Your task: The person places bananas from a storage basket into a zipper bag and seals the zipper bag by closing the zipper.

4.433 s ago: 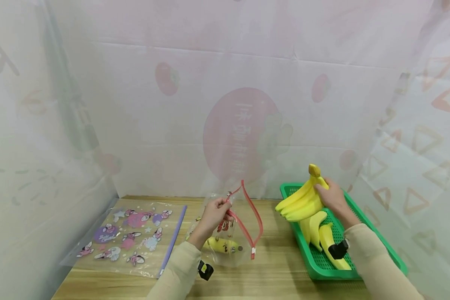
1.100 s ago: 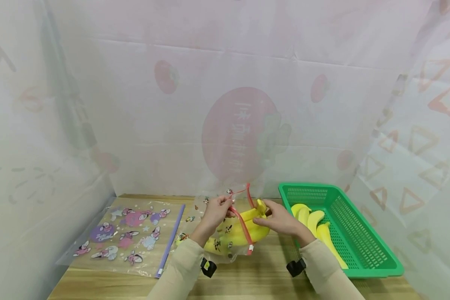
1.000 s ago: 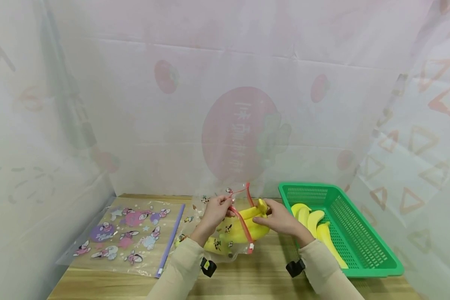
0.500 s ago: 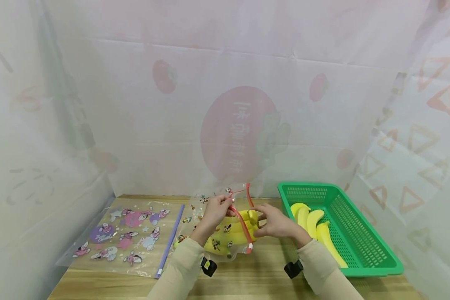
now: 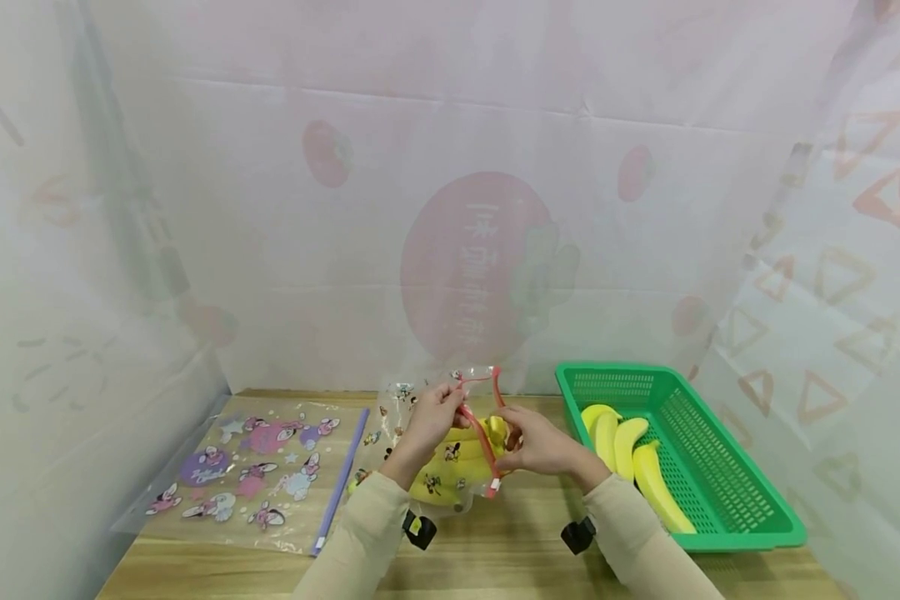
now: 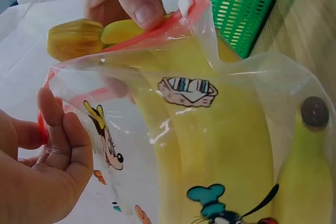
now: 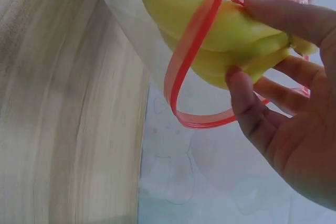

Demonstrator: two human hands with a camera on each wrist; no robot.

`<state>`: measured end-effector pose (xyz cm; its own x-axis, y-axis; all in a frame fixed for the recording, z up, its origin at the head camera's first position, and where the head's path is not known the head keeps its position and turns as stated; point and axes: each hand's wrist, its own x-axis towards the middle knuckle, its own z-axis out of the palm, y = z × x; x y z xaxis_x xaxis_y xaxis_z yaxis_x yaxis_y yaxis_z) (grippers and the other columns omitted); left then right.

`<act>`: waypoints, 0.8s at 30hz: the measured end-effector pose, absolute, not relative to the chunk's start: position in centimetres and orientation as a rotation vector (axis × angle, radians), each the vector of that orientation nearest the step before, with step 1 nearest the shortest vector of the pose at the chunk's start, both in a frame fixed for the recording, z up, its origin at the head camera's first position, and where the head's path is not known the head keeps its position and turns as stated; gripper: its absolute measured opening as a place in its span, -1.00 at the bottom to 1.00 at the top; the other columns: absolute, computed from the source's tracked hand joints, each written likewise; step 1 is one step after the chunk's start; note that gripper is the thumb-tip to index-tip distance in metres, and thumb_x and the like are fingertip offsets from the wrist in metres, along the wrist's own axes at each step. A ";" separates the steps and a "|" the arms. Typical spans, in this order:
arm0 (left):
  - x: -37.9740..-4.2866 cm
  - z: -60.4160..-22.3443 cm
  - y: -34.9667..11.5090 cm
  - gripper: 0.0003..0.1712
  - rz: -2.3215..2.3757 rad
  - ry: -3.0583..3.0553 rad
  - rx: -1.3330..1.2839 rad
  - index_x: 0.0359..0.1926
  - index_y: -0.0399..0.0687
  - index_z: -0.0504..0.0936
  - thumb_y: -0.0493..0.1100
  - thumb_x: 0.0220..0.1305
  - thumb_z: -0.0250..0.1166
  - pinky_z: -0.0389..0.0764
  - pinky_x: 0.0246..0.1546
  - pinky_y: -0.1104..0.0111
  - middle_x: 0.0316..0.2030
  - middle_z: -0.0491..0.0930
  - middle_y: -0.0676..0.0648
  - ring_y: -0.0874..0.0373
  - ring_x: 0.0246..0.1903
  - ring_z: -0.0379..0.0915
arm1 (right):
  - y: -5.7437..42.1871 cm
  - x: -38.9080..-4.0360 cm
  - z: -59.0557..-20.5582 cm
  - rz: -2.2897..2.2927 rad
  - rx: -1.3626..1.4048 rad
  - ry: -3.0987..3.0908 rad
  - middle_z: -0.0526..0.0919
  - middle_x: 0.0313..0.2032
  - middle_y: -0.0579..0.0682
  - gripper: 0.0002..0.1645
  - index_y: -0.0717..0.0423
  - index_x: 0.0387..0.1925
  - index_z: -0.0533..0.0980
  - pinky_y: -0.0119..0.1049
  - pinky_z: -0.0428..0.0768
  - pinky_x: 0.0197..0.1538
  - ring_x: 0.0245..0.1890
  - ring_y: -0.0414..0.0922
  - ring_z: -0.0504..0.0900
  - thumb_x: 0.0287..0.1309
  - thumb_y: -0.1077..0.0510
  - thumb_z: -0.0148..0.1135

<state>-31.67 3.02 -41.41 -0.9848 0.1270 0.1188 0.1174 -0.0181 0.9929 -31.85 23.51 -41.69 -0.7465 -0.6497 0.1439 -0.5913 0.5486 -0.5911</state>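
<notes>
My left hand (image 5: pixel 430 418) pinches the red zip edge of a clear zip bag (image 6: pixel 194 53) printed with cartoon figures. Most of a bunch of bananas (image 7: pixel 220 45) lies inside the bag, its stem end at the mouth. My right hand (image 5: pixel 540 442) holds the bunch near that end, with the thumb on one side and fingers on the other in the right wrist view. A single banana (image 6: pixel 304 166) also lies in the bag, its dark tip showing in the left wrist view. The bag's mouth gapes toward the right hand.
On the right stands a green plastic basket (image 5: pixel 750 467) with several loose bananas (image 5: pixel 656 487) along its left side. A second clear bag (image 5: pixel 270 475) with a purple zip lies flat on the left of the wooden table (image 5: pixel 510 550). Printed sheeting (image 5: pixel 487 275) hangs behind.
My right hand has brought the banana bunch from over the basket leftward into the red-zip bag. In the last second it has pushed the bunch deeper. The left hand keeps its hold on the edge.
</notes>
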 end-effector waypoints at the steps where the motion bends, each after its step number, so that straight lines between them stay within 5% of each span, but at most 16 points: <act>1: -31.7 -41.4 3.0 -0.75 2.221 2.195 0.284 -0.30 -0.28 0.46 -0.20 0.46 -0.02 0.59 -0.21 0.02 -0.51 0.51 -0.10 0.20 -0.57 0.48 | 23.6 -31.9 -41.7 -0.982 -1.080 2.662 0.46 -0.28 -0.11 -0.38 0.00 0.08 0.43 -0.31 0.56 -0.34 -0.35 -0.08 0.51 -0.07 0.18 0.46; 5: -31.6 -41.2 3.1 -0.75 2.224 2.176 0.288 -0.29 -0.28 0.46 -0.18 0.47 -0.02 0.56 -0.16 -0.03 -0.51 0.49 -0.09 0.20 -0.56 0.47 | 23.9 -32.3 -41.6 -1.025 -1.080 2.563 0.48 -0.28 -0.06 -0.49 -0.06 0.01 0.43 -0.28 0.59 -0.31 -0.32 -0.09 0.54 0.02 0.26 0.38; 13: -30.7 -40.0 3.3 -0.76 2.232 2.152 0.307 -0.25 -0.34 0.46 -0.22 0.46 -0.02 0.58 -0.16 0.03 -0.50 0.47 -0.10 0.14 -0.53 0.48 | 23.9 -32.6 -41.9 -1.063 -1.011 2.493 0.46 0.06 0.01 -0.30 0.03 0.28 0.29 -0.31 0.61 -0.25 -0.24 -0.13 0.61 0.12 0.21 0.32; 24: -31.4 -40.5 3.5 -0.76 2.254 2.135 0.313 -0.26 -0.29 0.46 -0.20 0.46 -0.02 0.60 -0.21 0.11 -0.50 0.47 -0.08 0.20 -0.54 0.47 | 22.8 -33.2 -41.7 -0.968 -1.065 2.540 0.51 0.02 0.02 -0.39 -0.01 0.22 0.34 -0.38 0.62 -0.28 -0.17 -0.05 0.64 0.15 0.24 0.30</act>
